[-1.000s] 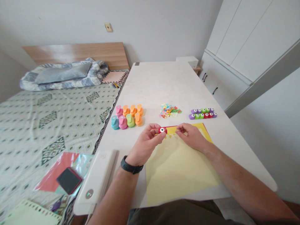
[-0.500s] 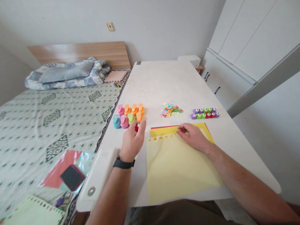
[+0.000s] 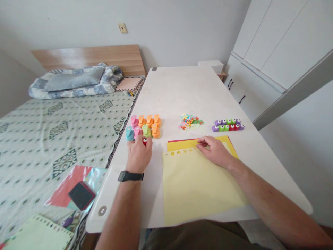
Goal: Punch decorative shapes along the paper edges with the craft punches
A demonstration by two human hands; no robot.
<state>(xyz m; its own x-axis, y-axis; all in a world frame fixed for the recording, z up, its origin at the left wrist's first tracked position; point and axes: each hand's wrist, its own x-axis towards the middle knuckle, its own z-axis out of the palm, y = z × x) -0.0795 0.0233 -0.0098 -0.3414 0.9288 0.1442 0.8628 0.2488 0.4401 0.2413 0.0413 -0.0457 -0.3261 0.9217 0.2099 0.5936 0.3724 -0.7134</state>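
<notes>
Along the near half of the white table (image 3: 197, 86), your hands stand well apart. Your left hand (image 3: 138, 156) is closed around a small red craft punch (image 3: 145, 141), with only a sliver of it showing at the fingers. It sits just in front of the cluster of pastel lever punches (image 3: 145, 126), close to the pink one. Your right hand (image 3: 214, 151) lies at the top edge of a pale yellow paper sheet (image 3: 200, 184). I cannot tell whether it pinches that edge or only presses it. That sheet overlaps a deeper yellow paper sheet (image 3: 182, 144), and a thin red edge shows beyond it.

Handling assessment: the punch is judged light and rigid, but its smooth plastic may slip, so take it by the body with a firm wrap. The pale sheet is judged thin and flexible, and the punched shapes (image 3: 179, 152) along its edge are likely weak points. Hold it by the solid margin, clear of those openings. Keep your hands away from the loose paper cut-outs (image 3: 190, 122), which are judged light enough to scatter easily.
</notes>
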